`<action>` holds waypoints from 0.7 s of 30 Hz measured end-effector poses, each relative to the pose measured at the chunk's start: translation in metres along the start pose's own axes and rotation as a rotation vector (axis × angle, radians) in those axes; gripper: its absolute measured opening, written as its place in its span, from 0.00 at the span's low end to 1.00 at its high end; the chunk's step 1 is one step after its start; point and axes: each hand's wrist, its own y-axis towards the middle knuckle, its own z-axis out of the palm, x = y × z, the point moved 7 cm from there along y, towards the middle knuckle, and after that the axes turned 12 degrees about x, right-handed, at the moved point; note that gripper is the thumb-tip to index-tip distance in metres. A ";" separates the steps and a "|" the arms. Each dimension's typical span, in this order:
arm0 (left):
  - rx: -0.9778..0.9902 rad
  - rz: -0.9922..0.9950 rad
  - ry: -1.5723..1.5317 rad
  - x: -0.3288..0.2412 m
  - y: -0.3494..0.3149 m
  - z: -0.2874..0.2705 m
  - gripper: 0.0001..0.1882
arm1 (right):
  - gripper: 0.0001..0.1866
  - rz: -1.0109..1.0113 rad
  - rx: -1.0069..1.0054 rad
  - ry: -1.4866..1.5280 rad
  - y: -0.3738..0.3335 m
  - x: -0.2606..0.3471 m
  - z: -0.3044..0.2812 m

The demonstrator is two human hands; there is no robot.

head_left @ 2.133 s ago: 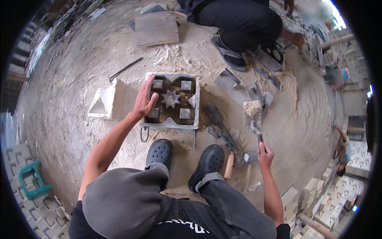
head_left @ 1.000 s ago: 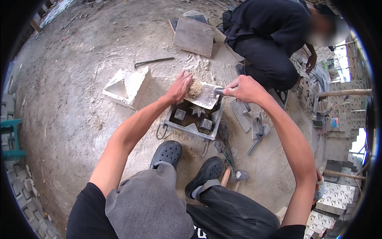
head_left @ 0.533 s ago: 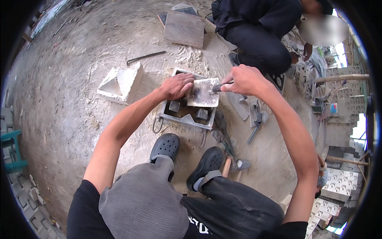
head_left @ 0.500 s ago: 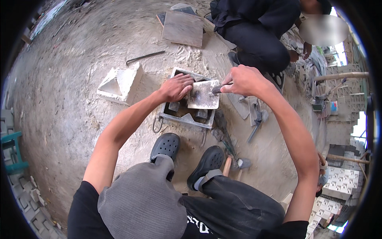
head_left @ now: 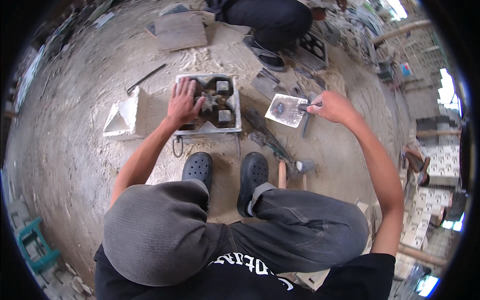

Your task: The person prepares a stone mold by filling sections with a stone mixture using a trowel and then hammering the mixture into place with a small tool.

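Note:
A square metal mold (head_left: 210, 132) sits on the ground ahead of my feet, with a star-shaped piece (head_left: 208, 102) at its middle and square blocks inside. Over its left side lies my left hand (head_left: 183, 104), fingers stretched out and holding nothing; it hides that part of the mold. To the right of the mold, my right hand (head_left: 332, 106) is closed round the short handle of a trowel (head_left: 287, 111) with a flat, square, pale-smeared blade. The blade is held apart from the mold, above other tools on the ground.
A white cast block (head_left: 121, 117) with a triangular hollow stands left of the mold, a dark bar (head_left: 146, 79) behind it. Boards (head_left: 181, 32) lie farther off. Another person (head_left: 270, 22) crouches at the back. A wooden-handled tool (head_left: 282, 175) lies near my right foot; pale blocks (head_left: 444, 162) are stacked right.
My right hand has carried the trowel from over the mold away to the right, uncovering the mold's inside. My left hand stays on the mold. The whole view has shifted.

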 end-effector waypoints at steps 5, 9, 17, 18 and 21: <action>0.186 0.059 0.101 -0.033 -0.007 0.023 0.45 | 0.23 0.177 -0.051 0.202 0.006 -0.109 0.112; 0.366 0.221 -0.011 -0.050 -0.020 0.015 0.48 | 0.25 0.212 -0.161 0.437 0.029 -0.145 0.218; 0.444 0.325 0.179 0.013 0.004 -0.083 0.15 | 0.23 0.447 -0.348 0.560 0.064 -0.186 0.367; 0.329 0.410 0.240 0.041 0.005 -0.095 0.13 | 0.23 0.476 -0.386 0.523 0.070 -0.172 0.368; 0.362 0.278 0.333 0.048 0.000 -0.154 0.17 | 0.18 0.247 -0.855 0.396 0.054 -0.099 0.320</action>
